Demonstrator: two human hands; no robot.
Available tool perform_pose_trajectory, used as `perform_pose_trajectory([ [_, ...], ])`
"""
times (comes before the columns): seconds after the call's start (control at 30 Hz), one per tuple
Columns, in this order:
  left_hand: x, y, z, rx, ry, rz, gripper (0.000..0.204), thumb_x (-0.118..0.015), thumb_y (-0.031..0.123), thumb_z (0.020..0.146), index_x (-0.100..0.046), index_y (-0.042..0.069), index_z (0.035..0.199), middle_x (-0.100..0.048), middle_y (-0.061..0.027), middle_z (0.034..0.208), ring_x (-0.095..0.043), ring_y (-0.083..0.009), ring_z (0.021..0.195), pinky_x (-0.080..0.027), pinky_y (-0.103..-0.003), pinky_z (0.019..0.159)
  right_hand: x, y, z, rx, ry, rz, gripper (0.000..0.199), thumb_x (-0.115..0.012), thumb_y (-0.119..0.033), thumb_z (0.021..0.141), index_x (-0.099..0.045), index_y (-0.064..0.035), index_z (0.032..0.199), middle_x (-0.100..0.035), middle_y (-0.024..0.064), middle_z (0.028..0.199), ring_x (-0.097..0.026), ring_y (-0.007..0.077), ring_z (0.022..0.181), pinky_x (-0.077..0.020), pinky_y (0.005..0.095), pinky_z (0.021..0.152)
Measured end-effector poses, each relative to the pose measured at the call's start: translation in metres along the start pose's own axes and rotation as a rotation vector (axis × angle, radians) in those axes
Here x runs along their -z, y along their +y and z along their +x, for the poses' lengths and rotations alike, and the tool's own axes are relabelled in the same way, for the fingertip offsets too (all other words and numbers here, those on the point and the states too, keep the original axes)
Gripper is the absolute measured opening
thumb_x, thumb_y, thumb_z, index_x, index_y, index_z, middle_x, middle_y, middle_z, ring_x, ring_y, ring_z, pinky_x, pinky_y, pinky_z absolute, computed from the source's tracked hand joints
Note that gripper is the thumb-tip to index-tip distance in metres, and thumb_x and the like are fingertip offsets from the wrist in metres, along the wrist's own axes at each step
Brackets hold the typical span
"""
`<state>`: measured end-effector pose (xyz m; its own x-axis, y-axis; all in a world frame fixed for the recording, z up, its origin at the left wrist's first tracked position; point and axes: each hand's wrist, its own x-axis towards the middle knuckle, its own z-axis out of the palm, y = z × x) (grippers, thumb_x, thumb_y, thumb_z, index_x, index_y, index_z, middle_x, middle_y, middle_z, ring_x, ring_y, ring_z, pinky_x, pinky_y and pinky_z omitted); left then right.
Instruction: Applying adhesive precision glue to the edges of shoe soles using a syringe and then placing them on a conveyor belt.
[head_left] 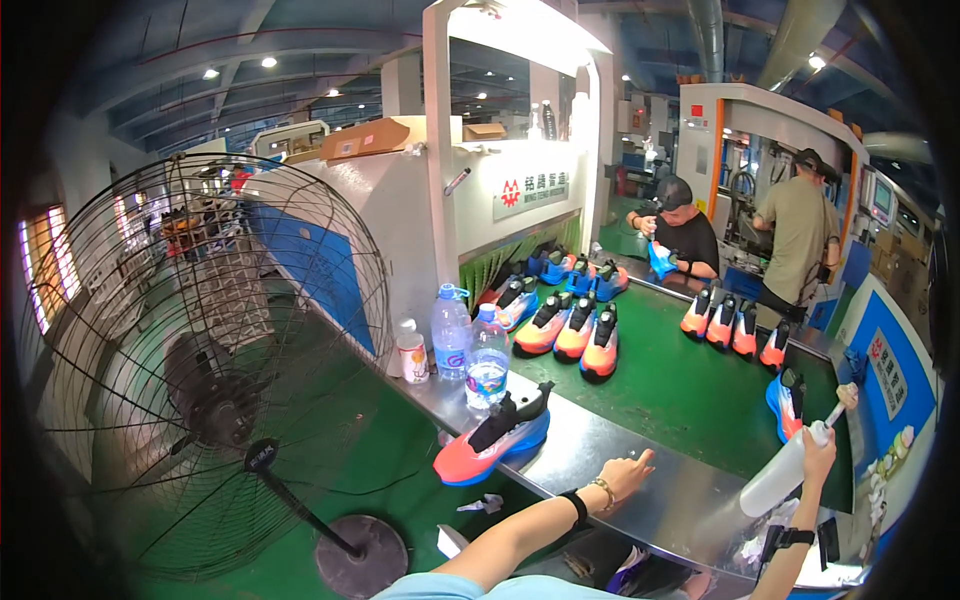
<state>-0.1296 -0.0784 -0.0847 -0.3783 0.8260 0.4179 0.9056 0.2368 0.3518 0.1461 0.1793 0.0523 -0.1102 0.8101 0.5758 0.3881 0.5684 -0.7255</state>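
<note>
My right hand (820,458) is closed near the neck of a white plastic bottle (768,480), which leans over the right end of the steel ledge. A thin nozzle with a beige lump (848,397) at its tip sticks up from the bottle. Empty, with the index finger stretched out, my left hand (624,478) hovers at the ledge (580,435). To its left, an orange-and-blue sneaker (497,437) with a black collar overhangs the ledge's front edge. Another such sneaker (785,405) sits on the green conveyor belt (660,400), close to my right hand.
Several sneakers (573,328) stand in rows on the belt. Two large water bottles (487,360) and a paper cup (412,357) occupy the ledge's left end. A caged fan (215,390) stands left. Across the belt, a person (682,235) handles a blue shoe; another (800,230) faces a machine.
</note>
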Motion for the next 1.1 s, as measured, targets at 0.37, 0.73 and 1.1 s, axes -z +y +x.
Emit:
perform_pose_trajectory([
  [0.37, 0.072, 0.014, 0.020, 0.080, 0.302, -0.235, 0.053, -0.050, 0.018, 0.082, -0.027, 0.020, 0.130, -0.058, -0.0075, 0.061, -0.057, -0.0258, 0.051, -0.045, -0.038, 0.044, 0.014, 0.012, -0.005, 0.125, -0.024, 0.041, 0.039, -0.063, -0.011, 0.073, -0.051, 0.0046, 0.106, -0.058, 0.0139, 0.101, -0.054, 0.0193, 0.092, -0.0396, 0.0309, 0.084],
  [0.73, 0.209, 0.134, 0.061, -0.691, 0.352, -0.640, 0.068, -0.059, 0.006, 0.073, -0.029, 0.017, 0.132, -0.021, -0.0140, 0.137, -0.031, -0.0338, 0.122, -0.037, -0.040, 0.094, 0.041, -0.167, -0.046, 0.219, -0.290, 0.425, 0.042, -0.064, -0.008, 0.066, -0.048, 0.0005, 0.103, -0.056, 0.0104, 0.100, -0.053, 0.0143, 0.086, -0.0431, 0.0267, 0.076],
  [1.1, 0.217, 0.170, 0.034, -0.901, -0.027, -0.894, 0.065, -0.057, -0.003, 0.068, -0.034, 0.015, 0.126, -0.028, -0.0065, 0.129, -0.051, -0.0195, 0.097, -0.045, -0.028, 0.067, -0.001, -0.202, -0.163, 0.080, -0.593, 0.872, 0.079, -0.070, -0.015, 0.057, -0.028, -0.0056, 0.123, -0.041, 0.0016, 0.106, -0.047, 0.0116, 0.093, -0.0428, 0.0244, 0.072],
])
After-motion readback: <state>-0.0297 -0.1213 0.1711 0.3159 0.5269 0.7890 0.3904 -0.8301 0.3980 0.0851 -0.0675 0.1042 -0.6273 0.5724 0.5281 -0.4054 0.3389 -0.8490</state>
